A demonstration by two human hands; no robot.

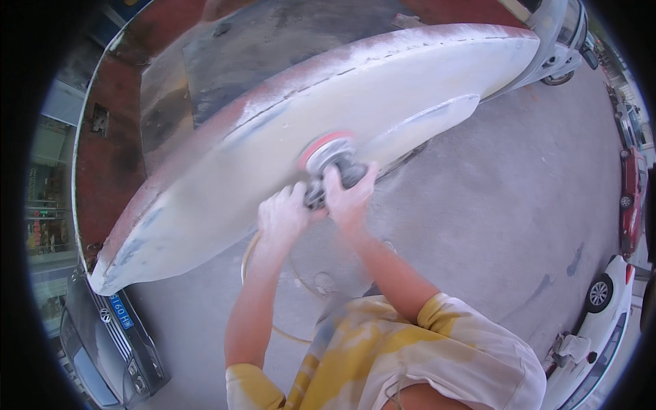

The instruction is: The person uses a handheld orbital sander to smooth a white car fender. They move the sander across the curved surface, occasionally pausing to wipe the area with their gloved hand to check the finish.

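A dusty grey-and-black hand-held sander with a red rim round its pad lies against a long, pale, filler-coated panel. My right hand is wrapped round the sander's body, with the thumb along its top. Around its black rear end, my left hand is closed. White dust coats both hands. The pad's face is hidden against the panel. A thin tan hose loops below my left hand; where it joins the tool cannot be made out.
Behind the panel's dusty reddish edge lies a dark, worn flat bed with red borders. A dark car stands at the lower left. White and red cars stand at the right. Grey concrete lies below the panel.
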